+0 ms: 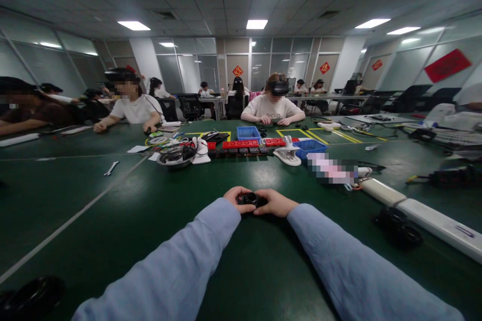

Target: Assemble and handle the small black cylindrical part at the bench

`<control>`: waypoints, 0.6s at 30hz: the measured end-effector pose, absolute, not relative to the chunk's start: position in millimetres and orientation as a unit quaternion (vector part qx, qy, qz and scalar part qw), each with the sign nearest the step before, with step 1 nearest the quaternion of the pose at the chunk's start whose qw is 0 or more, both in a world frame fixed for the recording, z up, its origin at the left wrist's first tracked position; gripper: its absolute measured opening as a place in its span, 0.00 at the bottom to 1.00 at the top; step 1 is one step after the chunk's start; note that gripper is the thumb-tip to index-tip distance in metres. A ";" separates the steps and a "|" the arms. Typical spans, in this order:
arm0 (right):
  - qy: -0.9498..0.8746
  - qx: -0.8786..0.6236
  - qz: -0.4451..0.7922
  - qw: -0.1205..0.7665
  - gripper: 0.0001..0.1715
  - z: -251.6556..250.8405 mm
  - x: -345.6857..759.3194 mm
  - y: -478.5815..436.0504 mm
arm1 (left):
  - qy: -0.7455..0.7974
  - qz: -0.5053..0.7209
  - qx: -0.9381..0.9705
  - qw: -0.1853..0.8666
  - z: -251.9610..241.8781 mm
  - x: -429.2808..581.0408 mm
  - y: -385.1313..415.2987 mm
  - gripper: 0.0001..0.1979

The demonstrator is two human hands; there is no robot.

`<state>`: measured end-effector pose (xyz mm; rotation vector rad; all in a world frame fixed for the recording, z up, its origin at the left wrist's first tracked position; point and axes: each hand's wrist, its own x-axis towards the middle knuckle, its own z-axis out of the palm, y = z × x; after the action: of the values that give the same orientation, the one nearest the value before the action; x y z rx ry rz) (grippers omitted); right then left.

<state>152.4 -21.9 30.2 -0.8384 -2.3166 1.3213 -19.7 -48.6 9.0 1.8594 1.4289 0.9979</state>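
Both my hands meet over the green table (pixel 158 220), straight ahead of me, around a small black part (pixel 251 199) with a round, ring-like top. My left hand (pixel 238 197) grips its left side, the thumb along the near edge. From the right, my right hand (pixel 275 202) closes on it with the fingertips. The fingers cover much of the part, so its exact kind cannot be made out. Beyond the hands lies a row of red and black socket-like blocks (pixel 241 145).
Behind the hands stand a metal bowl of cables (pixel 176 156), a white clamp (pixel 288 154) and blue bins (pixel 311 146) (pixel 248 133). A wrench (pixel 111 168) lies left, a long white bar (pixel 433 215) and black coiled item (pixel 399 225) right. A person (pixel 274 103) sits opposite.
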 end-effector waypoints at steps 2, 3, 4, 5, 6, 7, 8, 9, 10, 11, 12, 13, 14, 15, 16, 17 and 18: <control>-0.817 -0.314 0.448 0.185 0.23 26.5 152.0 -20.9 | 0.546 0.373 0.695 0.283 10.4 -18.6 -50.2 0.23; -0.820 -0.324 0.430 0.193 0.22 24.8 151.9 -20.5 | 0.552 0.371 0.693 0.279 11.3 -17.7 -51.2 0.23; -0.826 -0.335 0.407 0.201 0.21 23.1 151.8 -20.2 | 0.559 0.370 0.690 0.274 12.3 -16.4 -52.4 0.22; -0.832 -0.344 0.383 0.208 0.21 21.6 151.6 -20.1 | 0.567 0.372 0.685 0.268 13.0 -14.8 -53.7 0.22; -0.838 -0.352 0.357 0.214 0.21 20.2 151.2 -20.2 | 0.576 0.375 0.679 0.260 13.6 -12.9 -54.9 0.21; -0.843 -0.361 0.333 0.219 0.22 19.0 150.4 -20.6 | 0.586 0.380 0.671 0.248 13.8 -10.6 -56.1 0.21; -0.846 -0.374 0.308 0.223 0.22 18.0 149.2 -21.4 | 0.595 0.388 0.663 0.234 13.6 -8.0 -57.1 0.21; -0.846 -0.391 0.281 0.227 0.23 17.4 147.5 -22.8 | 0.605 0.398 0.655 0.216 13.1 -5.3 -57.8 0.20; -0.845 -0.414 0.250 0.229 0.23 17.2 145.2 -24.7 | 0.615 0.408 0.646 0.195 12.2 -2.7 -58.1 0.20; -0.842 -0.440 0.214 0.230 0.23 17.4 142.5 -27.1 | 0.623 0.417 0.639 0.172 11.1 -0.3 -58.1 0.20; -0.836 -0.467 0.173 0.230 0.21 17.9 139.6 -30.0 | 0.629 0.422 0.635 0.151 9.8 1.8 -57.7 0.20; -0.830 -0.492 0.133 0.228 0.20 18.6 136.6 -33.1 | 0.634 0.427 0.631 0.132 8.6 3.4 -57.1 0.19; -0.823 -0.511 0.097 0.226 0.18 19.5 133.8 -36.2 | 0.637 0.430 0.629 0.117 7.6 4.4 -56.4 0.19; -0.818 -0.525 0.068 0.225 0.17 20.5 131.5 -39.0 | 0.638 0.432 0.628 0.109 6.8 4.9 -55.8 0.19; -0.815 -0.531 0.050 0.225 0.16 21.4 129.9 -41.3 | 0.636 0.434 0.629 0.106 6.3 4.9 -55.4 0.19; -0.816 -0.530 0.045 0.227 0.17 22.3 129.1 -43.0 | 0.633 0.436 0.630 0.109 6.2 4.4 -55.2 0.19; -0.821 -0.518 0.054 0.232 0.18 23.0 129.1 -43.9 | 0.629 0.438 0.632 0.117 6.5 3.4 -55.2 0.19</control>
<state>129.1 -43.9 23.0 -1.4250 -2.2573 0.1472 3.4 -55.2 6.5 1.8500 1.8395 1.2810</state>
